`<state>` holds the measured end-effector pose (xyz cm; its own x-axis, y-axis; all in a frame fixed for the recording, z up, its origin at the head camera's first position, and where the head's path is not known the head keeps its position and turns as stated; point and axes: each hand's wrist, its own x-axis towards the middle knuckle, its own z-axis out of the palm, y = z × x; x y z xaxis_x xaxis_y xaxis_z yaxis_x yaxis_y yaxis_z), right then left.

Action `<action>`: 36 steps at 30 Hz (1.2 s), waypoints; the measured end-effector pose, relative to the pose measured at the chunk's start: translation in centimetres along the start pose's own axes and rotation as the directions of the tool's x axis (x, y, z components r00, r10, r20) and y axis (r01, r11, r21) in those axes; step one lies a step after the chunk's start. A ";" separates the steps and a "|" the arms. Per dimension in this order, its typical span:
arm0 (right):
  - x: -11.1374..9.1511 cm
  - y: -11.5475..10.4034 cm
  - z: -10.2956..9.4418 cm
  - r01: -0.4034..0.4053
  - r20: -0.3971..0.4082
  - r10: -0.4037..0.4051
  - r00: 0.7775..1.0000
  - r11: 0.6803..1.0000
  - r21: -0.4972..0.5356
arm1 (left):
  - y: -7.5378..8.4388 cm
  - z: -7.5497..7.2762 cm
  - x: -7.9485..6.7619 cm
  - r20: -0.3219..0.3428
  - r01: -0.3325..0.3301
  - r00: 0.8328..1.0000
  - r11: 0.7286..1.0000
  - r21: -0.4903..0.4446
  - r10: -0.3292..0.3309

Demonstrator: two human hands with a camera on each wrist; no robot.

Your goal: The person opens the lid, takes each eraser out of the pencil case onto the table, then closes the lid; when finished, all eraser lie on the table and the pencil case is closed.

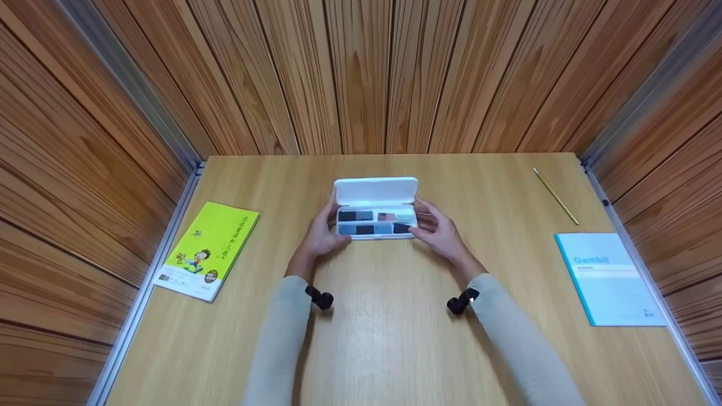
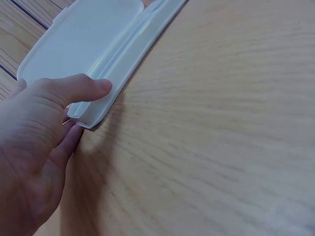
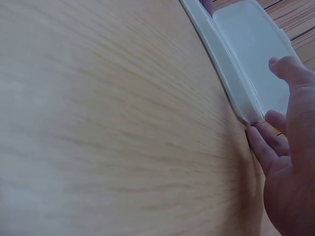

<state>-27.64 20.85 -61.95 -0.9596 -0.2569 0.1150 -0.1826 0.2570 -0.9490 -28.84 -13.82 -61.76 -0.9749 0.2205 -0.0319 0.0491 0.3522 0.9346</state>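
Observation:
A white pencil case point(image 1: 375, 193) is at the middle of the table, its lid raised at the back. Inside its tray lie several small blocks point(image 1: 356, 216), dark, blue-grey and pale, in two rows; their kind is too small to tell. My left hand point(image 1: 322, 232) grips the left end, and in the left wrist view its thumb point(image 2: 93, 89) presses over the front wall. At the other end, my right hand point(image 1: 443, 232) holds the case. In the right wrist view its fingertips point(image 3: 256, 135) touch the lower corner while the thumb point(image 3: 290, 69) hovers across the lid.
To the left lies a yellow-green book point(image 1: 211, 242) with a cartoon cover. A light-blue notebook point(image 1: 612, 282) is by the right edge, with a gold-coloured pencil point(image 1: 555, 196) behind it. Wood-panelled walls point(image 1: 361, 79) enclose the table point(image 1: 383, 349) at the back and sides.

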 end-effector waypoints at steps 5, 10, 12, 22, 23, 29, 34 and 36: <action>0.4 -0.2 0.1 0.021 0.010 -0.021 1.000 1.000 0.000 | -0.1 0.1 0.1 -0.021 -0.004 1.000 1.000 0.004 0.004; 1.0 -0.6 -0.3 0.028 0.005 -0.028 1.000 0.997 -0.066 | -0.1 0.3 0.2 -0.016 0.011 1.000 1.000 0.006 -0.011; 1.2 -0.9 -0.6 0.025 0.009 -0.024 1.000 0.994 -0.106 | -0.1 0.4 0.3 -0.018 0.015 1.000 1.000 0.006 -0.015; 2.4 -1.7 -0.7 -0.025 0.052 0.037 0.998 0.978 -0.206 | -0.3 0.8 0.2 -0.034 -0.010 0.999 1.000 -0.010 0.010; 2.5 -1.6 -0.7 -0.028 0.054 0.041 0.998 0.977 -0.213 | -0.3 0.8 0.2 -0.037 -0.011 0.999 1.000 -0.010 0.010; 3.1 -1.5 -0.2 -0.064 0.066 0.081 0.995 0.971 -0.229 | -0.4 0.9 -0.1 -0.053 -0.005 0.999 1.000 0.000 0.005; 3.3 -1.2 0.3 -0.086 0.060 0.104 0.993 0.966 -0.246 | -0.4 0.8 0.1 -0.040 -0.031 0.999 1.000 0.004 0.031; 3.3 -1.1 0.4 -0.083 0.053 0.099 0.994 0.963 -0.258 | -0.4 0.7 0.2 -0.032 -0.042 0.999 0.999 0.006 0.042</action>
<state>-30.52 19.31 -60.62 -0.9603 -0.2791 0.0045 -0.1519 0.5089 -0.8473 -28.89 -13.27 -62.40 -0.9784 0.2058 0.0189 0.0912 0.3482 0.9330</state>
